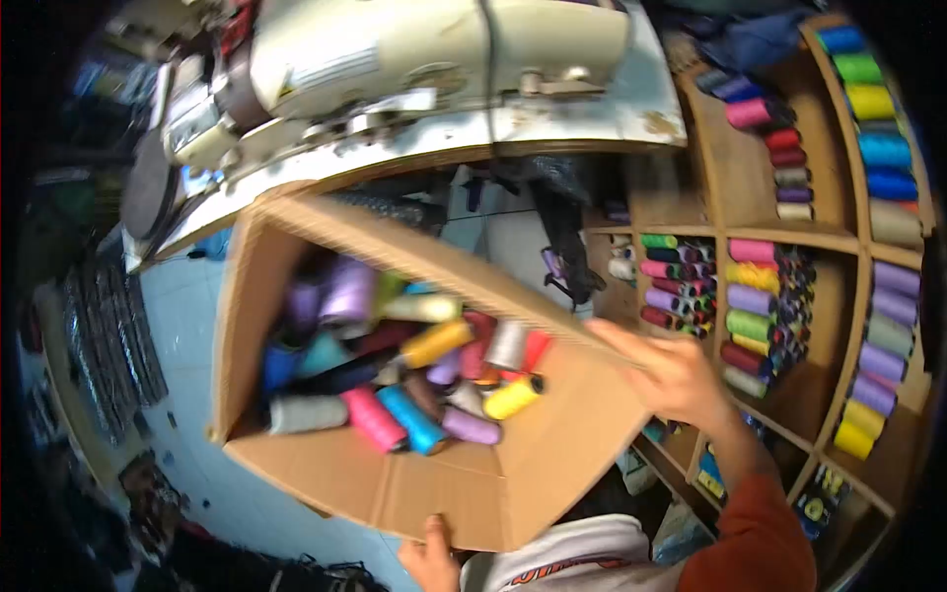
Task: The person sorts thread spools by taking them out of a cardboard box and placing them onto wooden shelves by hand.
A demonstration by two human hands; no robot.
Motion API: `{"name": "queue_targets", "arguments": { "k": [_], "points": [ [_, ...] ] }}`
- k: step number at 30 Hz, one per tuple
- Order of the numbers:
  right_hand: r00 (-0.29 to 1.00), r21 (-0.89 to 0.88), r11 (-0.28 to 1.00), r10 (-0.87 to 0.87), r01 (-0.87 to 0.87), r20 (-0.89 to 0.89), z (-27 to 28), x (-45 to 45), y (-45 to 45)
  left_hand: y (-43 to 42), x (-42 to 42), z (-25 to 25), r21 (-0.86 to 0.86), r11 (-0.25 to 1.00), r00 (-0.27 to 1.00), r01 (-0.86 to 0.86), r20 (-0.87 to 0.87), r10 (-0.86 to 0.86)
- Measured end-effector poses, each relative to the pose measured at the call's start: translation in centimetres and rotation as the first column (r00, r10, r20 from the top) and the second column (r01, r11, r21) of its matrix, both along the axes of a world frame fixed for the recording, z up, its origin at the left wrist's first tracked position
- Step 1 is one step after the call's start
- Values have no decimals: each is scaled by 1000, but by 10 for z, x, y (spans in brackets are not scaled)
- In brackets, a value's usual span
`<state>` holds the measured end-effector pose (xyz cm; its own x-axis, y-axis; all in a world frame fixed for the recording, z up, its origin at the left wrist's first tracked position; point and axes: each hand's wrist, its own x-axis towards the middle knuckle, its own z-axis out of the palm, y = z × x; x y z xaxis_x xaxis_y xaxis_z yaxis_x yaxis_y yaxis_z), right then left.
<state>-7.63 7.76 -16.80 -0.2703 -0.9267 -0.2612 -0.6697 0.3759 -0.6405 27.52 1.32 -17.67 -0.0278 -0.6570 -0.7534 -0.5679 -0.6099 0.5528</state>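
An open cardboard box [572,424] is tilted in front of me, with many thread spools heaped inside. Among them are a pink spool [374,418], a blue spool [411,419], a purple spool [472,425], a yellow spool [513,397] and a grey spool [308,414]. My right hand [671,375] grips the box's right upper edge, fingers over the rim. At the near lower edge, my left hand [431,558] holds the box with its thumb on the cardboard; its other fingers are mostly hidden beneath.
A sewing machine [434,49] stands on a white-topped table [631,123] beyond the box. Wooden shelves [720,235] with rows of coloured spools run along the right. Dark plastic-wrapped bundles [109,335] lie at the left, near the tiled floor [182,345].
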Motion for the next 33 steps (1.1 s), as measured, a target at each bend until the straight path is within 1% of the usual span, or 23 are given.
{"name": "queue_targets", "arguments": {
  "k": [1, 2, 3, 4, 5, 7, 8, 9, 11, 13, 14, 15, 17, 19, 21, 23, 25, 26, 27, 29, 30, 31, 33],
  "points": [
    [980, -63, 998, 10, 3, 199, -7, 5, -24, -11, 8, -9, -127, 992, 1000, 10, 8, -10],
    [992, -191, 973, 128, -127, -5, -25, 11, -45, -23, 15, -19, -257, 966, 1000, 18, 18, -14],
    [983, -155, 971, 179, -184, -47, -33, 17, -70, -33, 17, -33, -303, 943, 990, -137, -54, 127],
    [986, -223, 961, 165, -166, -24, -50, 21, -95, -51, 33, -37, -197, 977, 996, -85, 5, 87],
    [987, -271, 949, 148, -159, -62, -64, 27, -120, -69, 33, -45, -219, 965, 990, -141, -45, 134],
    [967, -267, 964, 68, 1, 247, -89, 29, -166, -96, 15, -64, -247, 934, 963, -258, -146, 227],
    [993, -265, 964, 52, -22, 105, -103, 34, -179, -102, 8, -71, -225, 934, 957, -277, -149, 248],
    [989, -230, 972, -4, 38, 146, -112, 37, -189, -109, -3, -81, -204, 930, 948, -304, -165, 274],
    [984, -428, 887, -142, 173, 105, -136, 44, -194, -117, -19, -98, -198, 936, 950, -291, -173, 259],
    [938, -440, 839, -214, 320, 273, -130, 33, -173, -109, -24, -106, -214, 953, 973, -214, -130, 189],
    [904, -511, 757, -256, 407, 342, -140, 33, -161, -116, -6, -111, -126, 981, 989, -147, -45, 143],
    [867, -578, 653, -295, 490, 403, -151, 29, -150, -116, -8, -111, -145, 971, 981, -190, -60, 183],
    [873, -657, 577, -353, 486, 336, -169, 23, -114, -108, -18, -113, -173, 945, 960, -277, -100, 263],
    [781, -455, 648, -398, 610, 481, -201, 26, -65, -109, -5, -122, -109, 953, 954, -282, -137, 266],
    [708, -68, 804, -476, 590, 522, -255, 26, -3, -101, -36, -117, -124, 910, 912, -396, -166, 375],
    [666, 221, 810, -576, 543, 474, -310, 22, 59, -100, -49, -116, -90, 948, 938, -306, -200, 284],
    [664, 307, 769, -640, 561, 388, -366, 9, 108, -92, -54, -122, -95, 877, 819, -470, -417, 394],
    [651, 266, 740, -671, 618, 354, -408, 6, 130, -69, -73, -128, -233, 805, 808, -546, -398, 433],
    [640, 210, 711, -699, 671, 320, -453, -4, 144, -54, -46, -150, -255, 699, 730, -667, -407, 549],
    [703, 331, 689, -704, 645, 96, -523, -34, 159, 9, -24, -171, -34, 952, 910, -304, -308, 279],
    [702, 346, 672, -710, 655, 49, -552, -48, 161, 42, -64, -184, -27, 952, 951, -305, -56, 303],
    [699, 357, 653, -715, 668, -1, -580, -64, 165, 53, -80, -207, 181, 959, 962, -219, -123, 243],
    [706, 412, 630, -706, 658, -48, -646, -87, 169, 40, -152, -253, 185, 937, 949, 297, -168, -268]
  ]
}}
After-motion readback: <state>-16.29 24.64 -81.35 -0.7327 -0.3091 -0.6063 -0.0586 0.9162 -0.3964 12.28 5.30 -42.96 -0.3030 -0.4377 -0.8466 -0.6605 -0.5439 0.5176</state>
